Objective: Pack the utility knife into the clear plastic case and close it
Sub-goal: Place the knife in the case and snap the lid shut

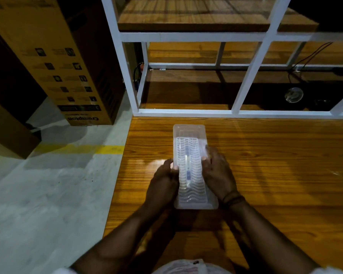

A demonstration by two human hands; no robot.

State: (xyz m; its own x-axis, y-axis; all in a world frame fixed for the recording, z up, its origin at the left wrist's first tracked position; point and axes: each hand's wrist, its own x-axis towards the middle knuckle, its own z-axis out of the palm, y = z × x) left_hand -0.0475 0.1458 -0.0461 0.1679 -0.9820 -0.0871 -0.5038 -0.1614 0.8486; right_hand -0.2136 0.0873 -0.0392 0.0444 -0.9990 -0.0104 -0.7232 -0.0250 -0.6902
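Wood surface (265, 165) has open room right of the clear plastic case (190, 135), its left edge just left. Case lies lengthwise, far end free; the utility knife (187, 169) inside is blurred. Left hand (163, 182) and right hand (218, 173) grip its long sides, fingers pressed on.

There is a single view, from a camera worn on the person's head, looking forward and steeply down onto the wooden table (265, 165). It sits close over the table's near edge, so both forearms reach in from the bottom of the frame. Beyond the table's far edge the wide lens takes in a white metal shelf frame (253, 68), and left of the table, bare floor and a cardboard box (48, 56). The edges look bowed, probably lens distortion.
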